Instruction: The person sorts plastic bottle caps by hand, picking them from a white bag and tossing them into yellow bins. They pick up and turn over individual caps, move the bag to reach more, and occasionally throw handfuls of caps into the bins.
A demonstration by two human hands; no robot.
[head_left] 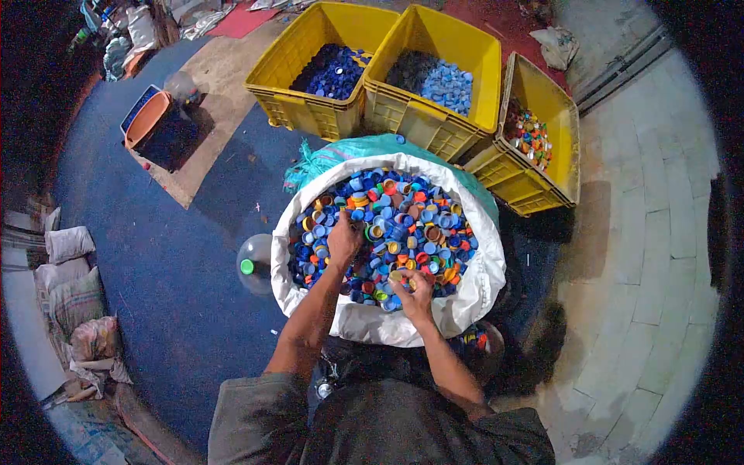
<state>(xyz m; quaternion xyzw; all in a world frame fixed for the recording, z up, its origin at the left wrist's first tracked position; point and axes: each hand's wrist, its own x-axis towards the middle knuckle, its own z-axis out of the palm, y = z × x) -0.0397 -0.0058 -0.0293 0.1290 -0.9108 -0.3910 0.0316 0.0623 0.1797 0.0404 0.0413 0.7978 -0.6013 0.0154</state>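
A white sack (394,332) with its rim rolled down is full of loose bottle caps (434,234) in blue, orange, red, yellow and green. My left hand (344,240) reaches over the left part of the heap, its fingers closed and pointing away from me. What its fingertips pinch, if anything, is too small to make out. Close to the sack's near side, my right hand (415,293) is closed, with a yellowish bottle cap (396,276) between thumb and fingers.
Beyond the sack stand three yellow bins: one with dark blue caps (329,71), one with light blue caps (448,87), one with mixed caps (528,138). A teal sack (325,159) lies behind. A clear bottle with a green cap (247,266) is left; an orange tub (147,120) stands farther off.
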